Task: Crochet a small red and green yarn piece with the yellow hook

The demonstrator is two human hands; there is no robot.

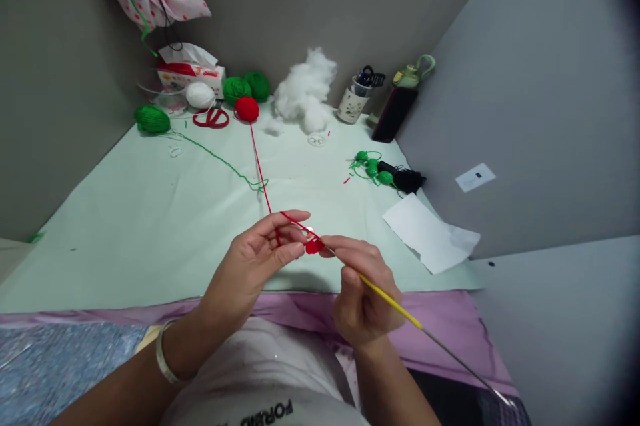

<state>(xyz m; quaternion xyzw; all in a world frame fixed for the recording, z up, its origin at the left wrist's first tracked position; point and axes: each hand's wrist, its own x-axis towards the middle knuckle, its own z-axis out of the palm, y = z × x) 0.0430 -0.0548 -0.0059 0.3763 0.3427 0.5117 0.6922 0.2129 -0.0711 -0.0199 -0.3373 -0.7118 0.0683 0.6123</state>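
Observation:
My left hand [260, 249] pinches a small red crochet piece [314, 246] between thumb and fingers, with red yarn looped over its forefinger. That red strand [260, 169] runs back across the table to a red yarn ball [247, 108]. My right hand [363, 289] is closed on a yellow-handled crochet hook [395, 306], whose tip meets the red piece. Both hands hover over the near edge of the pale green table [150, 226].
At the back stand green yarn balls [246, 87], another green ball [152, 119], a white ball [200, 95], a tissue box [193, 73], white stuffing [307, 89], a cup with scissors [356, 99] and a dark bottle [397, 109]. Green crochet pieces [375, 169] and white paper [430, 233] lie right.

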